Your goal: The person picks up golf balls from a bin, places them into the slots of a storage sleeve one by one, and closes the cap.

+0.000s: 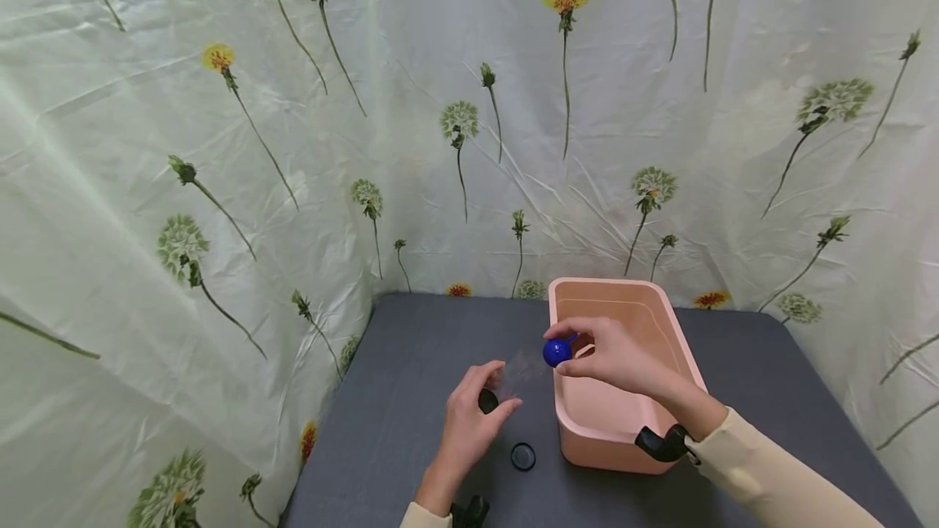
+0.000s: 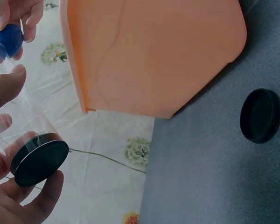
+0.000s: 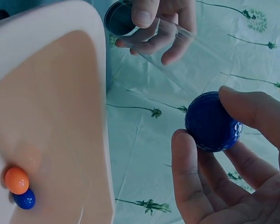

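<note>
Clear tube (image 3: 196,58), closed by one black cap (image 2: 41,161), is gripped by the left hand (image 1: 465,415); blue ball (image 3: 213,122) is pinched by the right hand (image 1: 609,355) at its mouth, apparently not yet inserted; loose cap (image 1: 523,456), orange ball (image 3: 17,180) and second blue ball (image 3: 24,199) are left unused

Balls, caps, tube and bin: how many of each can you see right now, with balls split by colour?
Blue balls: 2 (one in the right hand, one in the bin)
Orange ball: 1
Black caps: 2 (one on the tube's end, one on the table)
Clear tube: 1
Bin: 1
Total: 7
</note>
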A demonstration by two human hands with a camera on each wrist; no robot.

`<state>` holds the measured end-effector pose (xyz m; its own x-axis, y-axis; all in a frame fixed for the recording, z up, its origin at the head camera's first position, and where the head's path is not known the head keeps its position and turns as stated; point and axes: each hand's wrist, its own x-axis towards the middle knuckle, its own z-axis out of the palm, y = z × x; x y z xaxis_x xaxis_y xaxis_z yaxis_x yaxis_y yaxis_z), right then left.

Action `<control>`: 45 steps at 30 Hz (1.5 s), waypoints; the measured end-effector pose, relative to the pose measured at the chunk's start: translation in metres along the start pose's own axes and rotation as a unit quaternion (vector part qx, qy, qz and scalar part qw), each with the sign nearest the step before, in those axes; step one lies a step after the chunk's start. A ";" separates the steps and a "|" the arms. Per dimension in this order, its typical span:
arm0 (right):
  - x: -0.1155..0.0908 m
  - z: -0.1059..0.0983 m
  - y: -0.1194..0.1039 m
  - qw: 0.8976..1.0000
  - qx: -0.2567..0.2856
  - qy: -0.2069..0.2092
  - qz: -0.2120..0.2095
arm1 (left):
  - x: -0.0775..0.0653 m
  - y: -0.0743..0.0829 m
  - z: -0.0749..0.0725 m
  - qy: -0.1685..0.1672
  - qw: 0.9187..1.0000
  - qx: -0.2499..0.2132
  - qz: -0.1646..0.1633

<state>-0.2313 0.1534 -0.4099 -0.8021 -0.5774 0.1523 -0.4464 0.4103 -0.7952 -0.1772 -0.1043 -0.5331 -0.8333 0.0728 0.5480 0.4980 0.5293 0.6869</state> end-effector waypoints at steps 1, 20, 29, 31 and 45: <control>0.000 0.000 -0.001 1.000 0.002 0.002 -0.003 | 0.000 0.000 0.000 0.002 1.000 -0.001 0.005; -0.001 0.001 -0.005 1.000 0.021 -0.016 -0.010 | 0.002 0.014 -0.009 -0.013 0.995 -0.064 -0.081; -0.004 0.004 -0.005 0.999 0.024 -0.035 -0.003 | 0.001 0.020 -0.010 -0.021 0.993 -0.069 -0.097; -0.005 0.005 -0.005 0.999 0.025 -0.036 -0.005 | 0.000 0.021 -0.011 -0.022 0.992 -0.074 -0.102; -0.006 0.006 -0.003 0.999 0.018 -0.033 -0.006 | 0.001 0.027 -0.013 -0.018 0.988 -0.090 -0.128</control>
<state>-0.2227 0.1512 -0.4118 -0.7683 -0.6282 0.1231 -0.4404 0.3790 -0.8139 -0.1620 -0.1006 -0.5077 -0.9435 -0.0128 0.3310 0.3021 0.3765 0.8758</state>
